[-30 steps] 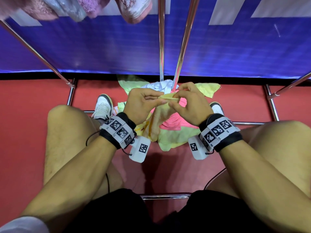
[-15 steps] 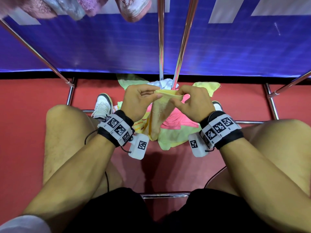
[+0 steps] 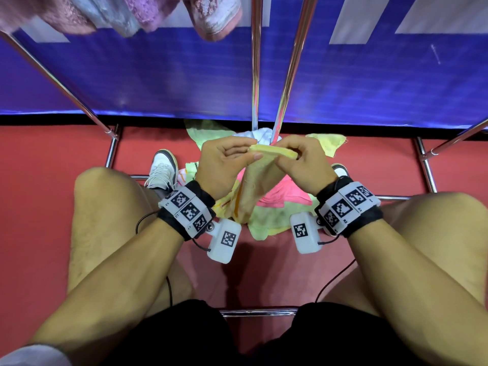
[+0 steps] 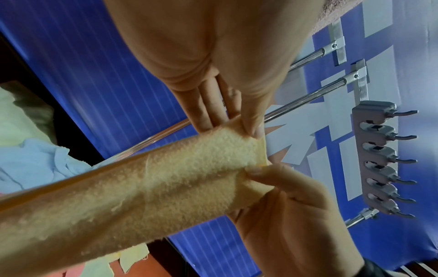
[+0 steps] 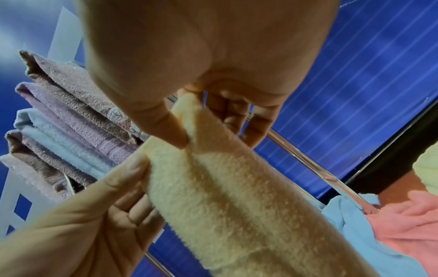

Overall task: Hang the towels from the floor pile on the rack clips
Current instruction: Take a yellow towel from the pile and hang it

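Left hand (image 3: 224,162) and right hand (image 3: 303,165) raised side by side over the floor pile (image 3: 266,207), both gripping the top edge of one yellow towel (image 3: 258,186)

Left grip: thumb and fingers closed in a pinch on the towel's left corner; in the left wrist view, thumb tip pressed on the folded edge with the other fingers (image 4: 208,105) lying straight behind the cloth

Right grip: thumb and forefinger closed on the towel's right corner, remaining fingers loosely curled behind it, seen plainly in the right wrist view (image 5: 180,131)

Top edge of the towel stretched short and nearly level between the two pinches, the rest hanging down in a narrow folded strip toward the pile; cannot tell whether the lower end touches the pile

Pile on the red floor (image 3: 52,159) directly below the towel, between the person's bare knees: green, pink, pale blue and yellow cloths heaped together, partly against the foot of the two upright metal poles (image 3: 254,75) just beyond the towel

White shoe (image 3: 162,167) left of the pile, beside the left knee

Several pink, mauve and pale blue towels (image 3: 118,14) hanging above and to the left of the yellow towel, bunched close together

Row of metal rack clips (image 4: 381,159) on a grey bar, visible beyond the towel in the left wrist view, well apart from it

Blue wall panel (image 3: 158,75) behind the poles
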Available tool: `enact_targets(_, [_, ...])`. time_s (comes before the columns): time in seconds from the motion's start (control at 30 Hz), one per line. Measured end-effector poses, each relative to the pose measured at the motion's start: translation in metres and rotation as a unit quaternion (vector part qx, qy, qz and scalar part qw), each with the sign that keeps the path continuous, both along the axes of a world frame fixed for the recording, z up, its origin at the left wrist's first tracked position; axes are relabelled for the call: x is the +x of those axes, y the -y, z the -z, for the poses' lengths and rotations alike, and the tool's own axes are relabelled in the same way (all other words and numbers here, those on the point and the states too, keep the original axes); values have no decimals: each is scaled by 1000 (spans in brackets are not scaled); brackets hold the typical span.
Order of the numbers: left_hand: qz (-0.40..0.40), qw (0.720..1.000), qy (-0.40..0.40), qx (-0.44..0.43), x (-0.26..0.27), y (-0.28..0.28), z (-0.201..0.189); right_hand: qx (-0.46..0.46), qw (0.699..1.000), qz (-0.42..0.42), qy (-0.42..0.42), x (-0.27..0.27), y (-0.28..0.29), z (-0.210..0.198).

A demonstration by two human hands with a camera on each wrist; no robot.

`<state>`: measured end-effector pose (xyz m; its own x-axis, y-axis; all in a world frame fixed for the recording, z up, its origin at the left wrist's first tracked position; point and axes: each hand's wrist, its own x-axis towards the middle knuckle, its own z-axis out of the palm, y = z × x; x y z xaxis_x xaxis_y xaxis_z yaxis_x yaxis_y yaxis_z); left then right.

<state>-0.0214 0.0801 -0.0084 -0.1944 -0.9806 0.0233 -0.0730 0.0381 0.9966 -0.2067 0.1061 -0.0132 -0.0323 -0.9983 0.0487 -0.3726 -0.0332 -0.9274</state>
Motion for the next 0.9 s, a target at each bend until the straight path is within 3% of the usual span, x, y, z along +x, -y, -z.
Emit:
enact_targets(0.2, [11, 1000, -3, -6, 0, -1, -5, -28, 999, -37, 12, 9, 4, -2])
enact_targets(0.5, [11, 998, -43, 36, 14, -1, -28, -55, 995, -45, -64, 27, -2, -35])
enact_targets(0.63, [53, 996, -48, 53, 20, -4, -49, -55, 997, -23, -39, 26, 0, -77])
enact_targets(0.77, [103, 994, 1, 34, 11, -3, -77, -98, 995, -14, -7, 30, 9, -136])
enact_targets(0.9, [100, 994, 42, 34, 2, 8, -110, -135, 990, -32, -21, 31, 17, -194])
